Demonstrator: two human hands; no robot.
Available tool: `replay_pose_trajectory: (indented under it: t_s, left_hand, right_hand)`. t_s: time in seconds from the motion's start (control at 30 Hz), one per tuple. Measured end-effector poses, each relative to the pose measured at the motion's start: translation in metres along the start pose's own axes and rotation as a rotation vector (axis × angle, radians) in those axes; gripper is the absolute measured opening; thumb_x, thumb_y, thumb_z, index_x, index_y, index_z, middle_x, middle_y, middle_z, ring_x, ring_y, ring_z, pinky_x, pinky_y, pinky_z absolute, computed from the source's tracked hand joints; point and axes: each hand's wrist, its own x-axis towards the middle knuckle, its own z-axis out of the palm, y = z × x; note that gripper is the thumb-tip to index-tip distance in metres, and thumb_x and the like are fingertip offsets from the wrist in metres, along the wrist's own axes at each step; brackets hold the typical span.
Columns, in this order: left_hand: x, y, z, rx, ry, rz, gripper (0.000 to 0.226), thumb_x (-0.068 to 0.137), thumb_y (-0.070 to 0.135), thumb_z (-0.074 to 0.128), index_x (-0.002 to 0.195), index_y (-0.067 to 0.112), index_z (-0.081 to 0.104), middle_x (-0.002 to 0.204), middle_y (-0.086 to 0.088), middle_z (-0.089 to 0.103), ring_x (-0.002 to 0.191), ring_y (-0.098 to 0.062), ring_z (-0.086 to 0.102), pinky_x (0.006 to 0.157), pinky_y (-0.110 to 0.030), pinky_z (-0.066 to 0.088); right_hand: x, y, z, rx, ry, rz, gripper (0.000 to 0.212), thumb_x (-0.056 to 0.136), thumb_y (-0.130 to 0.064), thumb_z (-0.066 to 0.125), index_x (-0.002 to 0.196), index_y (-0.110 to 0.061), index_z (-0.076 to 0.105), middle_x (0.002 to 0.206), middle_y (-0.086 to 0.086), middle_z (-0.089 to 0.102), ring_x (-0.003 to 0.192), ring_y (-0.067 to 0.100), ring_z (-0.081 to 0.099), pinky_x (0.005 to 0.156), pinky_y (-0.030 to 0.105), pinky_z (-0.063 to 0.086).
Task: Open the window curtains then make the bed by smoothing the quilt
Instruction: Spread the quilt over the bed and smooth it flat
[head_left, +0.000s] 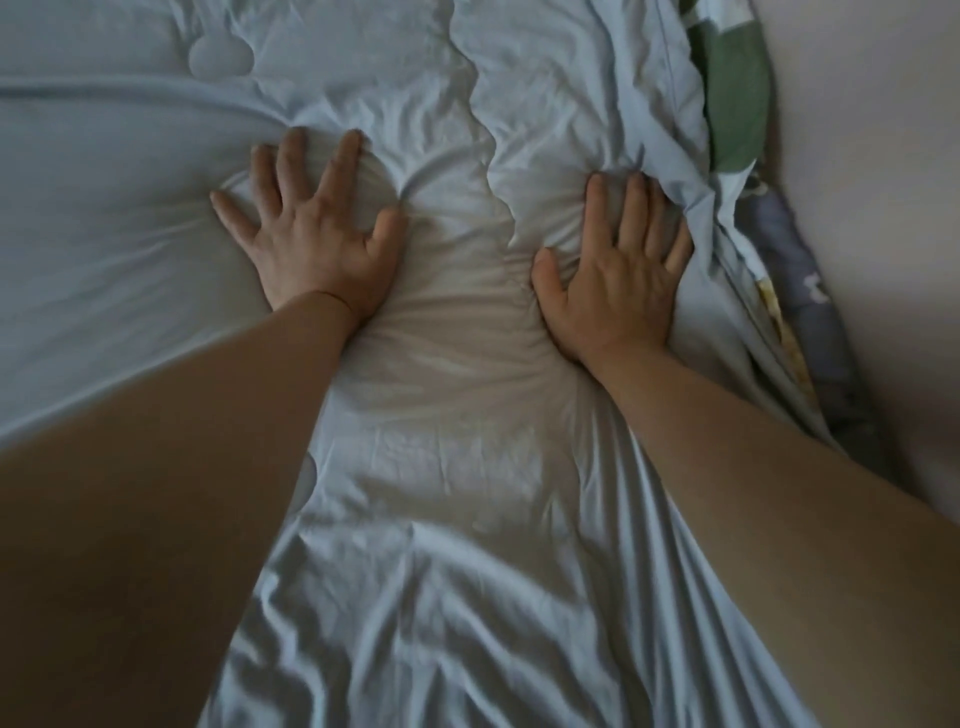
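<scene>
Both hands press flat on the pale blue quilt (447, 415), palms down and fingers spread, so neither grip is closed on anything; the cloth is pinned under them, not pinched. The left hand (317, 228) lies near the middle of the quilt, the right hand (618, 280) close to its bunched far-right edge, where folds pile up against a patterned sheet (737, 104) next to the wall (872, 208).

The step in hand looks to be the smoothing itself (no window or curtain shows in this view, so that part cannot be judged). To do it well, the person would keep the palms flat and sweep outward from the middle, pushing creases toward the edges and not gathering them between the hands, where a puckered ridge along the wavy seam (488, 130) now sits. Light, even pressure should serve better than a deep press, which only makes new dimples in the padding.

The quilt lies directly beneath both hands and runs out of view on every side but the right. The area nearest the person, between the forearms, is creased and probably needs a pass too, as does the heaped edge just beyond the right fingertips (636, 182)
</scene>
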Motion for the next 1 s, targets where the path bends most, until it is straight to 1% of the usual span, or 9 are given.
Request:
replay_pose_trajectory:
  t_s: [0.17,0.27,0.4,0.5,0.6,0.7,0.8,0.9,1.0]
  left_hand:
    - [-0.026,-0.002,-0.011,0.126,-0.154,0.180,0.059,0.090,0.061,0.025,0.147,0.046,0.020,0.160,-0.001,0.007,0.147,-0.023,0.003,0.111,-0.066,0.000]
    - [-0.058,0.004,-0.022,0.157,-0.251,0.138,0.059,0.091,0.060,0.021,0.148,0.045,0.012,0.161,0.001,0.002,0.147,-0.022,0.000,0.111,-0.066,0.001]
    - [-0.130,0.027,-0.035,0.166,-0.329,0.059,0.067,0.087,0.067,0.025,0.147,0.048,0.006,0.161,0.001,-0.004,0.147,-0.024,-0.004,0.110,-0.065,-0.003]
    - [-0.181,0.037,-0.041,0.117,-0.340,0.071,0.070,0.085,0.068,0.028,0.148,0.047,0.006,0.161,0.002,-0.003,0.147,-0.022,-0.006,0.112,-0.061,-0.006]
    - [-0.226,0.038,-0.046,0.074,-0.313,0.080,0.072,0.085,0.067,0.030,0.150,0.044,0.006,0.161,0.002,-0.004,0.147,-0.021,-0.008,0.114,-0.058,-0.007]
    - [-0.270,0.038,-0.047,0.034,-0.279,0.070,0.070,0.087,0.065,0.031,0.150,0.043,0.007,0.161,0.001,-0.002,0.147,-0.020,-0.008,0.115,-0.057,-0.006]
    - [-0.313,0.034,-0.044,0.052,-0.231,0.100,0.074,0.083,0.065,0.033,0.150,0.043,0.011,0.161,-0.002,0.006,0.148,-0.023,-0.001,0.115,-0.058,-0.002]
    - [-0.337,0.023,-0.037,0.105,-0.231,0.136,0.075,0.082,0.065,0.034,0.151,0.040,0.014,0.160,-0.004,0.011,0.148,-0.026,0.004,0.114,-0.060,0.001]
    - [-0.335,0.021,-0.031,0.143,-0.201,0.123,0.075,0.081,0.065,0.035,0.150,0.038,0.020,0.160,-0.006,0.013,0.147,-0.028,0.006,0.113,-0.062,0.002]
  right_hand:
    - [0.007,0.008,-0.007,0.028,-0.136,-0.118,0.076,0.087,-0.060,0.025,0.150,-0.018,0.017,0.158,0.013,0.014,0.146,0.029,0.011,0.116,0.052,0.009]
    - [0.003,0.032,-0.026,0.035,-0.234,-0.199,0.073,0.089,-0.060,0.025,0.149,-0.019,0.017,0.158,0.009,0.013,0.145,0.028,0.010,0.117,0.048,0.013]
    - [-0.042,0.084,-0.054,-0.144,-0.156,-0.039,0.071,0.093,-0.048,0.027,0.151,-0.008,0.016,0.159,0.015,0.008,0.147,0.028,0.006,0.119,0.044,0.006]
    - [-0.066,0.108,-0.072,-0.225,-0.174,0.019,0.066,0.095,-0.032,0.030,0.150,0.001,0.014,0.159,0.017,0.006,0.147,0.030,0.005,0.120,0.041,0.003]
    - [-0.092,0.093,-0.089,-0.227,-0.173,-0.021,0.062,0.094,-0.021,0.032,0.147,0.007,0.019,0.157,0.023,0.006,0.146,0.037,0.003,0.119,0.046,-0.002]
    - [-0.141,0.065,-0.086,-0.111,-0.114,-0.138,0.068,0.088,-0.034,0.038,0.141,0.008,0.034,0.153,0.027,0.023,0.144,0.038,0.018,0.117,0.051,0.005]
    - [-0.176,0.092,-0.074,-0.100,-0.186,-0.041,0.080,0.084,-0.047,0.029,0.145,0.005,0.028,0.154,0.023,0.024,0.144,0.034,0.019,0.119,0.047,0.007]
    - [-0.185,0.124,-0.076,-0.168,-0.101,0.035,0.071,0.086,-0.037,0.030,0.143,0.006,0.033,0.152,0.024,0.029,0.142,0.036,0.025,0.118,0.050,0.014]
    - [-0.195,0.095,-0.083,-0.130,-0.003,0.034,0.068,0.085,-0.029,0.039,0.139,0.012,0.036,0.148,0.030,0.030,0.140,0.042,0.026,0.118,0.052,0.014]
